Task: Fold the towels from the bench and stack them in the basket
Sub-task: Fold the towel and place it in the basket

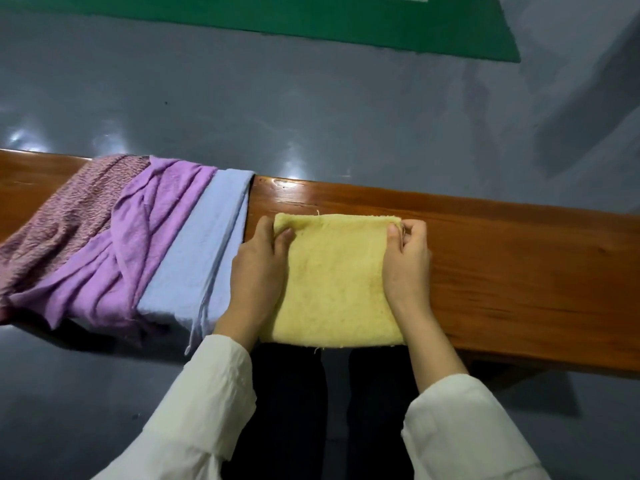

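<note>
A yellow towel (334, 282) lies folded flat on the wooden bench (502, 258), straight in front of me. My left hand (261, 268) pinches its far left corner, thumb on top. My right hand (407, 261) pinches its far right corner the same way. To the left, three unfolded towels drape across the bench: a light blue towel (204, 254), a purple towel (138, 244) and a pink towel (65, 220), each overlapping its neighbour. No basket is in view.
Grey glossy floor (311, 109) surrounds the bench. A green mat (381, 26) lies on the floor at the far side. Bare bench surface stretches to the right of the yellow towel. My dark-trousered legs (291, 410) are below the bench's near edge.
</note>
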{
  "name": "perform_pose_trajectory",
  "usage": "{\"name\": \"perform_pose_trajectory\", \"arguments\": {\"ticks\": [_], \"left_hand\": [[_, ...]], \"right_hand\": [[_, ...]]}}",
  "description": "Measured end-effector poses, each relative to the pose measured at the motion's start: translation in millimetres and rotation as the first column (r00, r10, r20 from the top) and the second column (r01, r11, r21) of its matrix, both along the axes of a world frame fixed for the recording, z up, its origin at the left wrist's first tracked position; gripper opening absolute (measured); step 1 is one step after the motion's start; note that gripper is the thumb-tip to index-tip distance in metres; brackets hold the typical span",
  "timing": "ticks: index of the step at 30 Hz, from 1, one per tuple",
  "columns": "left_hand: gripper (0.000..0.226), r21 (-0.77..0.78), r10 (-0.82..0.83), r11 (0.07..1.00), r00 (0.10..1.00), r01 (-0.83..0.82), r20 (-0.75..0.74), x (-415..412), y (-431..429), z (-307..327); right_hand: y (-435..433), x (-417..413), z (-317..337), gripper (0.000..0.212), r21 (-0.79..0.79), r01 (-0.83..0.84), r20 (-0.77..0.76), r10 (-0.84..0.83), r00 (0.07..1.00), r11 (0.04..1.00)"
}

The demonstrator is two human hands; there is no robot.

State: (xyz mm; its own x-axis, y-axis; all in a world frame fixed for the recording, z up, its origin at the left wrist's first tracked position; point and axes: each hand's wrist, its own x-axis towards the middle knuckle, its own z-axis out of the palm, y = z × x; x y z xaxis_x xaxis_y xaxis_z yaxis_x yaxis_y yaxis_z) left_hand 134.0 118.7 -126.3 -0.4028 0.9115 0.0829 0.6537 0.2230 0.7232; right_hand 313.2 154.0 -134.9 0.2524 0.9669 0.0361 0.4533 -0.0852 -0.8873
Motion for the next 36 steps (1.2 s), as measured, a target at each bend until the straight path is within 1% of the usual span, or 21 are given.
{"name": "perform_pose_trajectory", "arguments": {"ticks": [4, 6, 8, 9, 10, 11, 13, 14, 16, 18, 19, 21, 23, 24, 26, 27, 28, 29, 30, 32, 36], "left_hand": [[0.026, -0.014, 0.007, 1.0, 1.0, -0.007, -0.026, -2.0, 2.9, -3.5], [0.025, -0.023, 0.013, 1.0, 1.0, -0.013, -0.016, -2.5, 3.0, -2.4], [0.023, -0.053, 0.022, 0.998, 0.998, -0.018, 0.062, -2.5, 3.5, 2.3], [0.026, -0.076, 0.03, 0.997, 0.993, -0.022, 0.111, -3.4, 3.2, 4.7], [0.031, -0.091, 0.044, 0.995, 0.989, -0.031, 0.142, -4.8, 1.7, 7.2], [0.035, -0.097, 0.062, 0.994, 0.988, -0.048, 0.139, -7.3, -0.6, 9.0], [0.042, -0.13, 0.104, 0.987, 0.993, -0.095, 0.063, -13.8, -8.0, 11.7], [0.046, -0.176, 0.117, 0.978, 0.993, -0.114, 0.005, -15.8, -12.0, 12.9], [0.048, -0.276, 0.084, 0.954, 0.99, -0.113, -0.115, -16.3, -17.2, 13.0], [0.043, -0.346, 0.043, 0.933, 0.988, -0.094, -0.151, -13.0, -16.4, 11.1], [0.042, -0.381, 0.037, 0.921, 0.991, -0.085, -0.131, -12.2, -14.1, 10.2], [0.045, -0.462, 0.052, 0.885, 0.998, -0.063, -0.038, -11.9, -7.8, 13.9], [0.041, -0.534, 0.051, 0.846, 0.997, -0.015, 0.053, -12.0, -4.0, 21.4], [0.036, -0.55, 0.043, 0.835, 0.994, 0.02, 0.101, -11.1, -3.2, 24.4], [0.028, -0.532, 0.043, 0.84, 0.965, 0.104, 0.257, -6.7, -4.7, 26.7], [0.025, -0.512, 0.048, 0.847, 0.939, 0.142, 0.34, -4.2, -7.1, 25.8], [0.026, -0.477, 0.045, 0.865, 0.923, 0.155, 0.382, -2.6, -8.9, 21.8], [0.031, -0.432, 0.028, 0.889, 0.926, 0.149, 0.376, -1.4, -11.3, 18.4], [0.034, -0.387, 0.018, 0.913, 0.937, 0.127, 0.348, -1.3, -13.8, 15.3], [0.032, -0.301, 0.014, 0.949, 0.944, 0.091, 0.329, -3.2, -20.6, 10.3], [0.027, -0.115, -0.023, 0.991, 0.936, 0.068, 0.351, -1.9, -35.0, 13.2]], "right_hand": [[0.9, -3.2, -1.0, 0.021, -0.011, -0.018, 0.138, 0.019, 0.99, 1.0], [1.7, -3.4, 2.2, 0.022, -0.034, -0.021, 0.14, 0.026, 0.99, 0.999], [-0.5, -1.4, 8.6, 0.026, -0.101, -0.029, 0.091, 0.038, 0.995, 0.994], [-2.8, 0.5, 10.7, 0.03, -0.139, -0.036, 0.1, 0.05, 0.994, 0.99], [-5.9, 3.8, 13.8, 0.038, -0.176, -0.043, 0.145, 0.069, 0.987, 0.983], [-9.4, 6.9, 16.7, 0.048, -0.217, -0.048, 0.206, 0.093, 0.974, 0.975], [-17.4, 10.7, 23.2, 0.066, -0.31, -0.036, 0.32, 0.14, 0.937, 0.95], [-20.8, 10.9, 25.2, 0.071, -0.357, -0.023, 0.372, 0.165, 0.913, 0.934], [-24.1, 7.2, 28.1, 0.072, -0.429, 0.008, 0.469, 0.215, 0.857, 0.903], [-21.8, 3.7, 31.8, 0.068, -0.486, 0.036, 0.51, 0.25, 0.823, 0.873], [-18.5, 3.3, 33.7, 0.062, -0.518, 0.036, 0.497, 0.267, 0.826, 0.854], [-9.6, 4.9, 39.5, 0.046, -0.586, -0.013, 0.401, 0.304, 0.864, 0.81], [-5.4, 6.0, 45.5, 0.041, -0.627, -0.09, 0.291, 0.34, 0.894, 0.773], [-4.9, 6.2, 46.2, 0.036, -0.621, -0.133, 0.255, 0.359, 0.898, 0.772], [-8.1, 3.5, 45.6, 0.021, -0.573, -0.227, 0.165, 0.382, 0.909, 0.787], [-11.9, 1.9, 43.1, 0.014, -0.537, -0.274, 0.079, 0.37, 0.926, 0.798], [-16.3, 0.7, 39.5, 0.01, -0.502, -0.311, -0.026, 0.345, 0.938, 0.807], [-21.6, -0.4, 35.9, 0.015, -0.474, -0.328, -0.112, 0.314, 0.943, 0.817], [-26.0, -1.0, 32.1, 0.024, -0.455, -0.332, -0.163, 0.29, 0.943, 0.826], [-33.3, 1.3, 26.7, 0.027, -0.389, -0.323, -0.205, 0.261, 0.944, 0.863], [-46.1, 12.6, 30.5, 0.012, -0.218, -0.281, -0.334, 0.199, 0.921, 0.935]]}}
